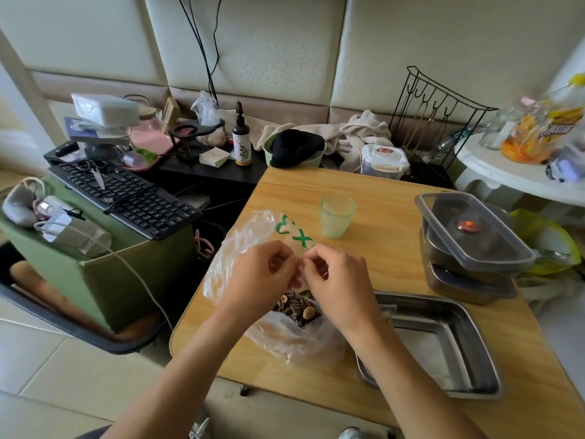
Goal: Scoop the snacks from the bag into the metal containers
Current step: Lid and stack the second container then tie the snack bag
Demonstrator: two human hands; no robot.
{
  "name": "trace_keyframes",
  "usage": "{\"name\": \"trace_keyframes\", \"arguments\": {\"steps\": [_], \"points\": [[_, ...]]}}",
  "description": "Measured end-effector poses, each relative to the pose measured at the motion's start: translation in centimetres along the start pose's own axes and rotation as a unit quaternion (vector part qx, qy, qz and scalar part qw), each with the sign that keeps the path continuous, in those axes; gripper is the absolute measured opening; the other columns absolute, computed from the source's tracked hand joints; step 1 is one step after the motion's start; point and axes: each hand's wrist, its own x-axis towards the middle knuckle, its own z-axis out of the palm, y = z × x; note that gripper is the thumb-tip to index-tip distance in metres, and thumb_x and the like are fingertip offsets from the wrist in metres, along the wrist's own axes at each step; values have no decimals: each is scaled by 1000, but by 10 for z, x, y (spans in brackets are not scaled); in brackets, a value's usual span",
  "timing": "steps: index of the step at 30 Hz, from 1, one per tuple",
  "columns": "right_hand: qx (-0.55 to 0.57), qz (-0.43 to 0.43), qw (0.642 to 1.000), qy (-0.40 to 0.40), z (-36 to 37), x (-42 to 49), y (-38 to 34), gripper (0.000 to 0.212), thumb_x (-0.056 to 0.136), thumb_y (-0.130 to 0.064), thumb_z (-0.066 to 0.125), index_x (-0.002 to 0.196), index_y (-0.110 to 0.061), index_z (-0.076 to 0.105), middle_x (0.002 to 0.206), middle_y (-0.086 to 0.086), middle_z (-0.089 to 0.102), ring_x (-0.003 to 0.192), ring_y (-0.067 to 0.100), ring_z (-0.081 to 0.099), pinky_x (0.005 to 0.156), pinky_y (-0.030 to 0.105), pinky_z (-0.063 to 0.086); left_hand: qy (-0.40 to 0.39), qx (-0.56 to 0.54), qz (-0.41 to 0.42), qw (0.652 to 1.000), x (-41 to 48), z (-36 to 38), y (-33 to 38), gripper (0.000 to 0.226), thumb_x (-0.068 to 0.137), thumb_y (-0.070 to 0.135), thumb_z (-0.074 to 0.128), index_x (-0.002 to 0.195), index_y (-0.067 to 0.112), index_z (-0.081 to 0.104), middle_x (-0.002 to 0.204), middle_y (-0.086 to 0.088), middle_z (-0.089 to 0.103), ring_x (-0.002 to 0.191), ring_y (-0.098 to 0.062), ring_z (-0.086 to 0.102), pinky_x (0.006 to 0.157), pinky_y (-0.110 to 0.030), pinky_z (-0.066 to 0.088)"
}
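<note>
- The left hand [262, 274] has its fingers curled, pinching the thin film at the mouth of the bag [250, 226], which lies on the near left part of the counter [389, 198].
- The snacks [299, 307], striped seeds with a few round nuts, sit low in the bag, just under both wrists.
- The right hand [338, 277] pinches the same film, its fingertips almost meeting the left's.
- The step looks to be opening the bag. It would go best by drawing the two pinches gently apart and folding the rim down, so the mouth stands wide without tearing or tipping seeds out.
- A pale green cup [336, 216] stands just beyond the bag, handy as a scoop.
- The open metal container [443, 340] lies beside the bag, close enough for short pours.
- The stacked containers [471, 236] with clear lids wait at the far right.
</note>
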Motion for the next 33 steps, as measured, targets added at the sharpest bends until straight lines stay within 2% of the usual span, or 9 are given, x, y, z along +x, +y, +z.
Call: {"name": "trace_keyframes", "arguments": {"steps": [3,7,14,18,21,25,28,30,33], "points": [[-26,-15,999,19,5,0,-4,9,94,-14,71,87,-16,69,84,-8,67,75,10,62,68,33,54,20,-24,-21,999,0,0,0,15,100,13,64,88,9,71,70,-4,76,66,-16,76,70,-43,65],[23,21,1000,0,2,1,-6,12,93,-10,70,83,-15,71,74,-9,69,67,10,66,63,32,56,20,-19,-18,999,-1,0,1,14,100,14,64,88,9,71,70,-3,75,65,-14,76,69,-39,65],[70,83,993,-54,-12,6,0,13,90,-10,75,81,-16,70,71,-10,69,67,4,65,58,10,46,14,48,24,998,-3,0,2,15,98,12,64,83,11,68,67,-1,73,60,-5,73,65,-34,62],[84,71,990,-91,-15,6,-1,8,90,-11,76,87,-16,71,77,-10,70,71,7,67,63,21,54,18,29,21,999,-1,0,1,11,90,9,66,79,9,67,65,-5,72,57,-11,72,62,-37,63],[-21,-7,999,-50,-14,6,0,12,90,-7,71,88,-16,63,80,-7,66,72,13,63,65,35,55,39,138,84,986,0,2,-4,18,80,12,67,66,16,56,54,1,57,48,-8,52,50,-24,47],[-85,-51,994,-40,-14,6,-1,22,90,-5,67,96,-17,49,82,-5,57,68,17,56,56,37,51,60,251,157,953,1,3,-6,14,75,28,53,67,21,44,58,8,46,54,-14,46,48,-35,43],[-40,-25,998,-43,-16,7,3,25,90,-2,67,94,-17,48,79,-9,54,67,13,55,57,32,48,56,267,194,942,4,0,-9,20,79,35,59,92,22,51,89,10,50,80,-14,45,63,-24,38],[7,-3,999,-52,-19,9,5,22,92,-2,69,94,-17,52,80,-13,57,70,6,58,61,20,48,4,253,213,944,6,-3,-10,45,79,41,57,120,24,53,117,10,49,108,-11,44,87,-23,38],[85,17,994,-64,-22,8,6,19,92,-5,72,93,-17,58,80,-10,64,69,8,64,61,19,52,-110,260,216,935,2,-4,-11,86,73,55,51,152,28,29,146,11,35,140,-10,27,115,-28,18]]}}
